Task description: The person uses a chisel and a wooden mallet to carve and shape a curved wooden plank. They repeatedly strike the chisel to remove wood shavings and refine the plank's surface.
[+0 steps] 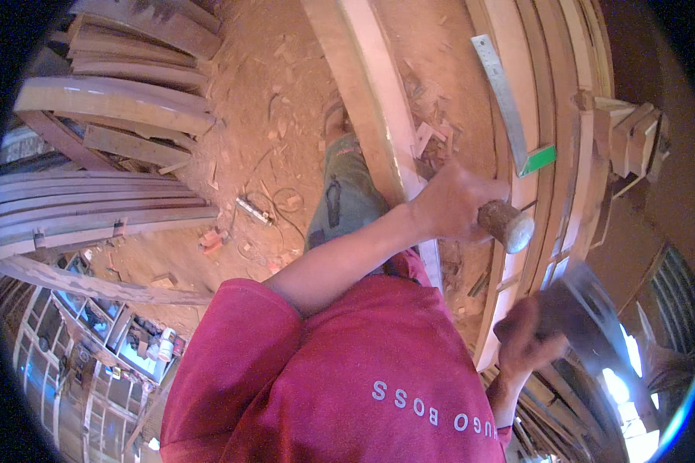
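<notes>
My left hand [459,204] is closed around a chisel with a round wooden handle [503,224]. The handle's pale butt end points to the right, and its blade is hidden. Under and beside this hand lie long wooden boards [544,139] side by side. To the lower right, my right hand [527,339] grips a dark, broad mallet [583,309], raised and smeared by motion. A try square [502,96] with a metal blade and green stock lies on the boards, just beyond my left hand.
A long pale beam [371,92] runs beside my leg. Stacked timber [123,201] fills the left side. On the shaving-strewn floor lie a power strip [253,211] with its cable and an orange object [212,241]. Short wood blocks [633,139] sit at the far right.
</notes>
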`<state>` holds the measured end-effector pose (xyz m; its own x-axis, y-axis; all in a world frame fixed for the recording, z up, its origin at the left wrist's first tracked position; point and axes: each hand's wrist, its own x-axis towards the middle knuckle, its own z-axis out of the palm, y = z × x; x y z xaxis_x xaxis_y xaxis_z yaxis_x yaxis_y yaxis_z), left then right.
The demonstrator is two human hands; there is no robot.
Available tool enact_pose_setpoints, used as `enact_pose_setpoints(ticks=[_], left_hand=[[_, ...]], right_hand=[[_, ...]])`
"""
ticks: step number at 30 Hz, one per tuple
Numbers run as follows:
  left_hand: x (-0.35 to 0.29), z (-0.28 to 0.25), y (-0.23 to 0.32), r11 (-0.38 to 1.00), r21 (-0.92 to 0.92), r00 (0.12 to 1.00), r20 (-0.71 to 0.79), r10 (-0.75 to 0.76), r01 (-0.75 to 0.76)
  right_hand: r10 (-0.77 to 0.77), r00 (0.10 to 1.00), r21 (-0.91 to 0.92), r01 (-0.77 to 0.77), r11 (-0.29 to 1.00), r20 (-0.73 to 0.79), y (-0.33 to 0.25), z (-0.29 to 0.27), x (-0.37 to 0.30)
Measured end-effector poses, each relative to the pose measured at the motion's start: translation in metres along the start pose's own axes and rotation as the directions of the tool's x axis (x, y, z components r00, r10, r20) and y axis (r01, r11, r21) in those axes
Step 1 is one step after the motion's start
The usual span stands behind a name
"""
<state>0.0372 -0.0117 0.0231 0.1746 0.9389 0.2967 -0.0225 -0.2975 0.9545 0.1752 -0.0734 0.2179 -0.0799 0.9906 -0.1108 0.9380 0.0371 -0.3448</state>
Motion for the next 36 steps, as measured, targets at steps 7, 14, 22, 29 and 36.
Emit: enact_pose_setpoints(ticks=[7, 14, 22, 29, 36], left_hand=[[0.003, -0.005, 0.008, 0.999, 0.032, 0.999, -0.035, -0.016, 0.017], [0.002, -0.008, 0.009, 0.992, 0.119, 0.997, 0.060, -0.058, 0.050], [0.016, -0.017, 0.031, 0.976, 0.049, 0.951, 0.220, -0.218, 0.212], [0.056, -0.075, -0.029, 0.712, -0.623, 0.899, -0.031, -0.438, 0.325], [0.044, -0.019, 0.016, 0.973, -0.083, 0.975, -0.031, -0.219, 0.216]], right_hand=[[0.102, 0.994, 0.157, -0.096, 0.983, -0.030, 0.002, -0.001, -0.007], [-0.135, 0.991, 0.100, 0.137, 0.986, -0.023, 0.008, -0.015, 0.020], [-0.078, 0.991, 0.051, 0.073, 0.996, 0.108, 0.037, -0.013, 0.008], [0.153, 0.986, 0.475, -0.104, 0.874, -0.065, 0.042, -0.012, -0.014], [0.228, 0.973, 0.550, -0.206, 0.809, 0.029, 0.059, -0.008, -0.029]])
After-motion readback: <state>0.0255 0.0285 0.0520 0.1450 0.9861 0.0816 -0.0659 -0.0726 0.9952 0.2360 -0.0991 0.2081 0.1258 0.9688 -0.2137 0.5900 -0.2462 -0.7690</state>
